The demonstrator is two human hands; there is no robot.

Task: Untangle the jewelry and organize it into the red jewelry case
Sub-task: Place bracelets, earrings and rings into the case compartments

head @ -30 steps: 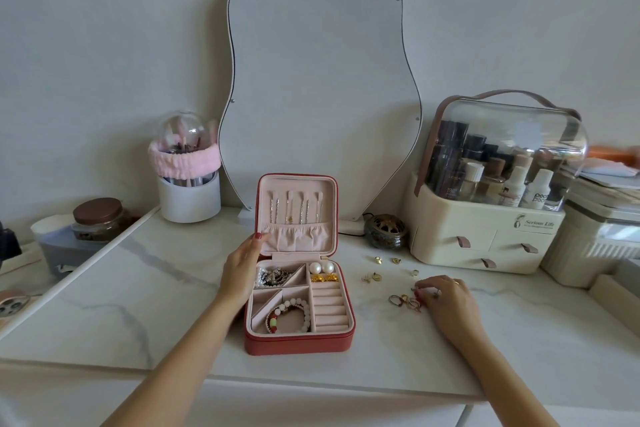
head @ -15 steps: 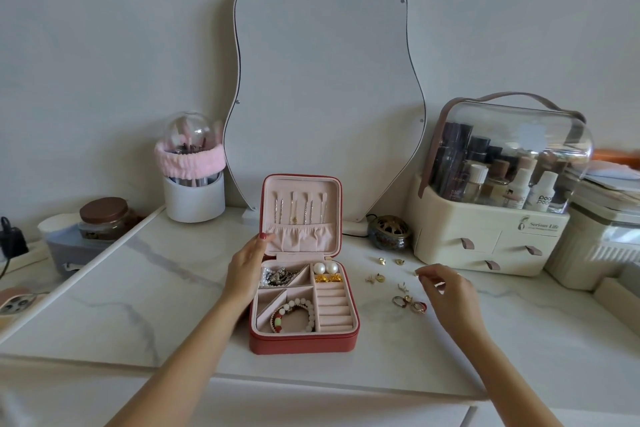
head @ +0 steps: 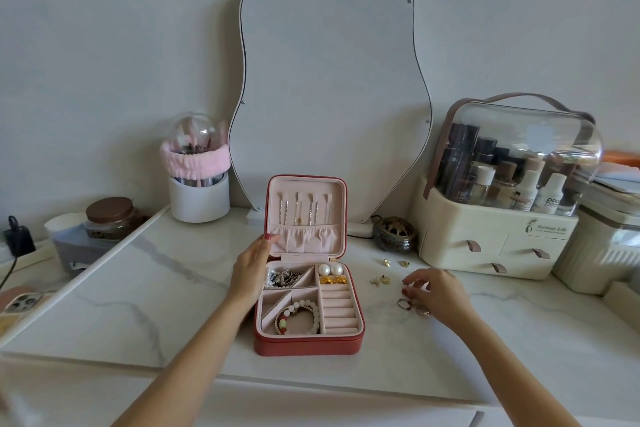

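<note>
Steadying the upright lid of an open red leather jewelry case (head: 308, 345) with straightened fingers, a person's left hand (head: 251, 265) rests at the case's left edge on a white marble-patterned tabletop (head: 138, 288). The right hand (head: 436, 293), fingers curled, hovers over a cluster of small gold and red rings (head: 410, 305) to the case's right; whether it pinches one cannot be told, as the fingers hide part of the cluster. Small gold earrings (head: 384, 279) lie loose between case and hand, their shapes too tiny to make out.
</note>
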